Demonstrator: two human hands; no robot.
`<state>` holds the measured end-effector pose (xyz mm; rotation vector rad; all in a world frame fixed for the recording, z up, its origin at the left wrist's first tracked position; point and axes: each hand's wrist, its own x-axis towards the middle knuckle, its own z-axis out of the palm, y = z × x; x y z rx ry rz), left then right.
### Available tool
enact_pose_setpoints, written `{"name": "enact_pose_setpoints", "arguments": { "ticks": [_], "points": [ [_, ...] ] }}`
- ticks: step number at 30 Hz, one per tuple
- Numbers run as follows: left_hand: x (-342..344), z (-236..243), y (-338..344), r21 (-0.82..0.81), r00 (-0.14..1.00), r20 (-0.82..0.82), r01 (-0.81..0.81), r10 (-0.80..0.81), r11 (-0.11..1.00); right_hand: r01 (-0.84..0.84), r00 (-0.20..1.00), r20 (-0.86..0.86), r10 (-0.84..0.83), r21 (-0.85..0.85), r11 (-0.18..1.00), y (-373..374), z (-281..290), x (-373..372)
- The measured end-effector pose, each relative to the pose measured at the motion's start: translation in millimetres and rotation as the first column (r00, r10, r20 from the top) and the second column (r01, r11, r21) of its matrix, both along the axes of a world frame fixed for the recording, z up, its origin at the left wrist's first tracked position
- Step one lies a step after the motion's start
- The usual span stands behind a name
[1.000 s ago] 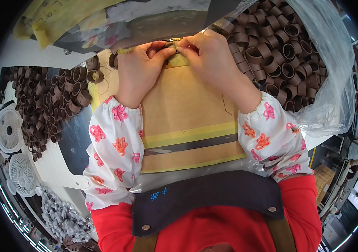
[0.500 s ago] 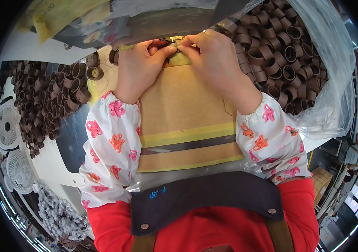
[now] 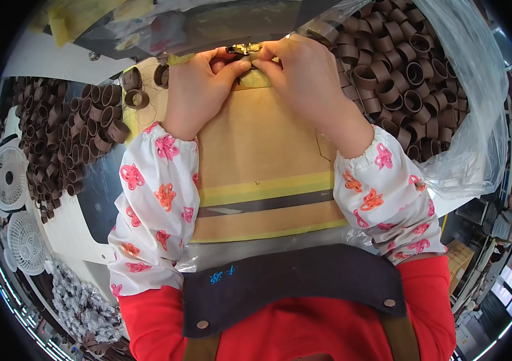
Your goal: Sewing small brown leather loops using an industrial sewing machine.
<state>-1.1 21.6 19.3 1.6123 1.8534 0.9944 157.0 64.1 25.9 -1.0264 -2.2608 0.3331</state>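
Note:
My left hand (image 3: pixel 199 90) and my right hand (image 3: pixel 307 81) meet at the top middle, close under the small metal foot (image 3: pixel 245 49) of what looks like a sewing machine. Thumb and fingers of each hand are pinched together, with the tips almost touching. A small dark piece shows between them, mostly covered, so its kind cannot be made out. Just below the fingertips lies a patch of yellow tape (image 3: pixel 253 80), at the upper end of a tan board (image 3: pixel 262 132) banded with yellow tape and a dark strip.
Brown rings (image 3: pixel 412 72) are heaped at the right beside clear plastic sheeting (image 3: pixel 478 138). Further brown rings (image 3: pixel 81 126) spread over the table at left, two of them near my left wrist. A grey machine body (image 3: pixel 208 27) overhangs the hands. White fans (image 3: pixel 26 237) stand at far left.
The view has shifted slightly, and more of the metal foot shows. Both hands stay pinched at the same spot, with the fingertips only slightly moved.

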Motion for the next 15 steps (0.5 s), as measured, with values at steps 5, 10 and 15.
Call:
{"name": "enact_pose_setpoints", "arguments": {
  "ticks": [5,10,15],
  "points": [
    [-4,-8,0,-0.003,0.999,0.033,0.004,-0.004,1.0,0.01,0.999,0.047,-0.01,0.007,1.0,0,-1,-2],
    [4,-1,0,0.02,1.0,-0.018,0.02,-0.02,1.0,0.031,0.999,0.036,-0.031,-0.01,0.999,0,-1,3],
    [-3,1,0,0.051,0.994,-0.101,0.05,-0.045,0.997,-0.08,0.995,-0.06,0.079,-0.014,0.997,4,-5,4]
  ]
}}
